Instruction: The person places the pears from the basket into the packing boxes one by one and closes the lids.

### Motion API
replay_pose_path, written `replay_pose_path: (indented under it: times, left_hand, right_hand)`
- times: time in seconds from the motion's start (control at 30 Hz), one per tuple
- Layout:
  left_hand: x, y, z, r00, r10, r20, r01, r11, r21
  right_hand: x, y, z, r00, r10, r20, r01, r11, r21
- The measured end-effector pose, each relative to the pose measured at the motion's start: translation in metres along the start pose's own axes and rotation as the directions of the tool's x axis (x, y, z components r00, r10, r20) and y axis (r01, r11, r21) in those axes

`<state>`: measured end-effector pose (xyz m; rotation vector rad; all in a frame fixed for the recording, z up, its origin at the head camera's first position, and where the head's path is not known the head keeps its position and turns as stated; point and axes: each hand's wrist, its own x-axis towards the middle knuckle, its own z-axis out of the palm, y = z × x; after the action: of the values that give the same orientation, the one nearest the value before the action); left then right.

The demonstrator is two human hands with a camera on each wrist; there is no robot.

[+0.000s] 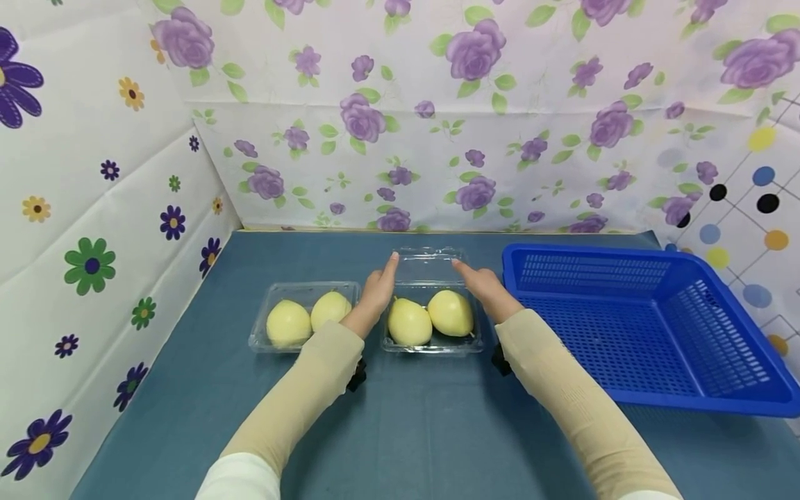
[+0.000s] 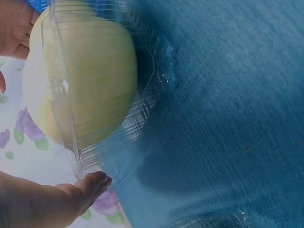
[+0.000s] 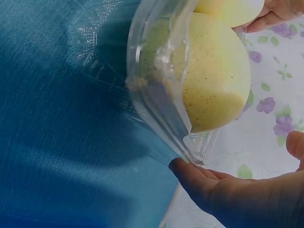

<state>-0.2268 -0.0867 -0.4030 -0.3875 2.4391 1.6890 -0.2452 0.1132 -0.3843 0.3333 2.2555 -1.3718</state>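
Two pale yellow pears [image 1: 409, 323] lie side by side in a clear plastic clamshell box [image 1: 431, 349]. Its lid [image 1: 425, 267] stands raised at the back. My left hand [image 1: 378, 288] is at the left of the lid and my right hand [image 1: 484, 281] at its right, both reaching toward the back. In the left wrist view, the left hand's straight fingers [image 2: 95, 183] are right at the box's back corner. The right wrist view has straight fingers [image 3: 190, 175] at the opposite corner, with the thumb [image 3: 295, 145] held apart.
A second clear box [image 1: 257, 337] with two pears [image 1: 289, 323] stands to the left, partly behind my left forearm. On the right is a large blue plastic basket [image 1: 625, 403]. Flower-patterned sheeting [image 1: 431, 167] rises behind the blue-green table [image 1: 400, 430].
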Motion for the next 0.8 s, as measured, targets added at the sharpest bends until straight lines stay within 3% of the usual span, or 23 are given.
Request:
replay_pose_path:
  times: [0.33, 0.8]
  left_hand:
    - [0.004, -0.002, -0.003, 1.0, 0.021, 0.016, -0.021, 1.0, -0.02]
    - [0.008, -0.004, -0.012, 0.998, 0.003, 0.069, 0.002, 0.997, -0.077]
  right_hand:
    - [0.003, 0.0, 0.0, 1.0, 0.014, 0.007, -0.014, 1.0, 0.019]
    - [0.001, -0.001, -0.003, 1.0, 0.014, 0.005, -0.015, 1.0, 0.016]
